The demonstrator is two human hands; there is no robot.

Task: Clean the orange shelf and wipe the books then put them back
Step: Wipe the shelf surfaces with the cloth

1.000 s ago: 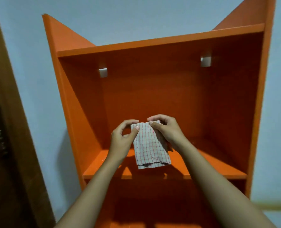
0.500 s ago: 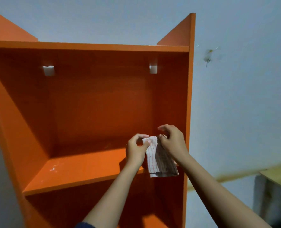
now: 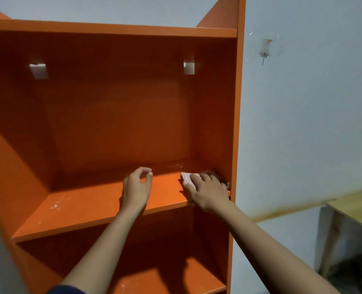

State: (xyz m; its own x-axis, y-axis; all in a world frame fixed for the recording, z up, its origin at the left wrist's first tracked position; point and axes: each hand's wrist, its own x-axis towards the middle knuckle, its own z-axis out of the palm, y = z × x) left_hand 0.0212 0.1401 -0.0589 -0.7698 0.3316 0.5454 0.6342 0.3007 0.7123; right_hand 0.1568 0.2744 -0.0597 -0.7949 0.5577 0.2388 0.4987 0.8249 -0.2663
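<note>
The orange shelf (image 3: 116, 115) stands against a pale wall, and its compartments hold no books. My right hand (image 3: 208, 190) lies flat on a checked cloth (image 3: 186, 177), pressing it onto the middle board (image 3: 80, 209) in the right corner beside the side panel. Only a small pale edge of the cloth shows past my fingers. My left hand (image 3: 136, 187) hovers over the same board a little to the left, fingers loosely curled and holding nothing. White dust specks mark the board at left and near the back. No books are in view.
A wooden table (image 3: 358, 209) stands low at the right, apart from the shelf. A lower board (image 3: 165, 279) is visible below. Two white brackets (image 3: 189, 67) sit on the back panel. A stained mark (image 3: 264, 49) is on the wall.
Both hands held the cloth in the air before the shelf. Now my left hand has let go, and my right hand has pressed the cloth down on the board's right corner.
</note>
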